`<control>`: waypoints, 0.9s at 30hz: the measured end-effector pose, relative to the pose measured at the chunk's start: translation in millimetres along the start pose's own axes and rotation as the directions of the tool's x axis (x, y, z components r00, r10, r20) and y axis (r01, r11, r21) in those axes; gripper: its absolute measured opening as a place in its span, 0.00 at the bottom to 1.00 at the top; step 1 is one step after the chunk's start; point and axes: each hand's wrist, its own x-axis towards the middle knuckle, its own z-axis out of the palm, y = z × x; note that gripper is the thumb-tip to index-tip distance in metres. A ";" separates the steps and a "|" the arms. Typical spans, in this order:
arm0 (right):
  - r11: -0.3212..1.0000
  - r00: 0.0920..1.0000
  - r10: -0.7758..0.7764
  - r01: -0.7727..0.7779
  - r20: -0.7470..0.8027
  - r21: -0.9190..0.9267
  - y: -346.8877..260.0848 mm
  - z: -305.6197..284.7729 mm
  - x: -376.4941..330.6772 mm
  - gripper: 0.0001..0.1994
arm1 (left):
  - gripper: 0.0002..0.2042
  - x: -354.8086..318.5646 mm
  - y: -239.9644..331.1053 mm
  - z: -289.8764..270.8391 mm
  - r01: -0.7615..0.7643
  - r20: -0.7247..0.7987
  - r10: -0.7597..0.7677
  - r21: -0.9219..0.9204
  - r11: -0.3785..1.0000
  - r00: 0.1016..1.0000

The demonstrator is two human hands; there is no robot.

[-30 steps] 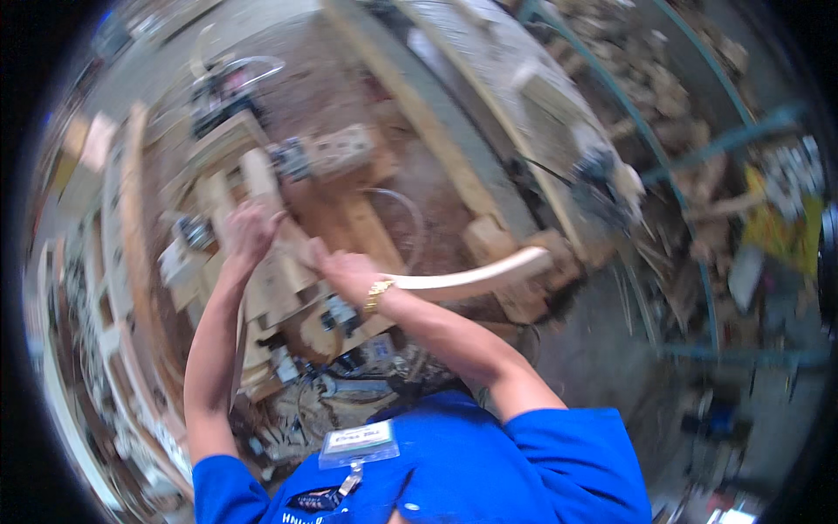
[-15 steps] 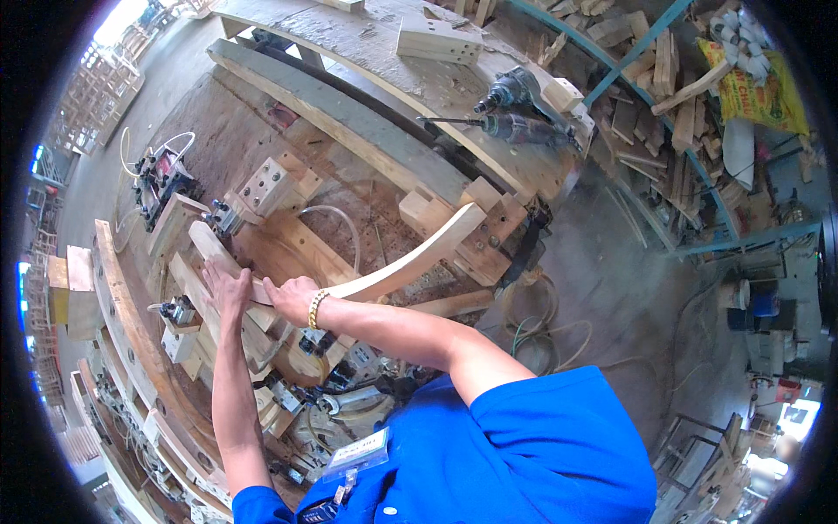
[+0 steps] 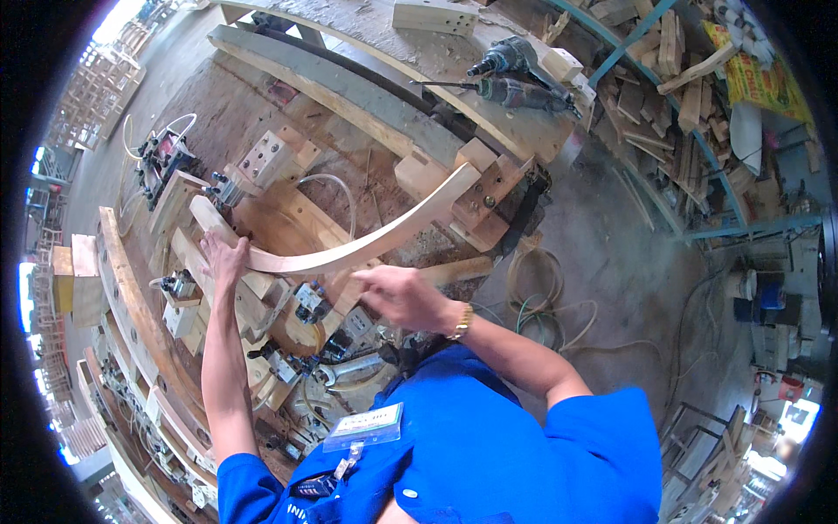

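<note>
Left hand [image 3: 226, 259] lies over curved wooden rail [image 3: 375, 246], presumably steadying it; grip closure indeterminable. Right hand [image 3: 406, 297] off the rail, empty, fingers loosely parted.

Pale cream along the curved wooden strip [image 3: 384, 242], tinged pinkish toward its left part. Plain, saturated blue across the shirt [image 3: 532, 437]; white on the badge [image 3: 371, 422]; bright gold on the wristband [image 3: 462, 320] (a warm spark close to all that blue). Reddish brown over the base board [image 3: 278, 220], against dull grey on the floor [image 3: 602, 279]. Tan on the long beam [image 3: 127, 288], dotted with dark round holes. Silver-grey on the spanner [image 3: 351, 369]. Dusty teal-blue on the rack bars [image 3: 633, 44]. Yellow with red print on the sack [image 3: 768, 87].
</note>
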 end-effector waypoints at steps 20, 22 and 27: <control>0.456 0.723 0.684 -0.325 -0.093 0.828 64.4 -22.7 -39.1 0.29 | 0.48 -0.4 -0.8 -5.0 -0.121 -0.012 0.121 0.040 0.992 0.993; 0.512 0.747 0.660 -0.369 -0.080 0.775 66.8 -34.7 -27.0 0.32 | 0.48 -4.1 1.0 -7.0 -0.144 -0.030 0.144 -0.002 0.990 0.989; 0.592 0.693 0.718 -0.657 0.065 0.467 68.6 -71.4 -22.1 0.37 | 0.48 -6.5 1.7 -8.7 -0.099 -0.021 0.099 0.002 0.995 0.995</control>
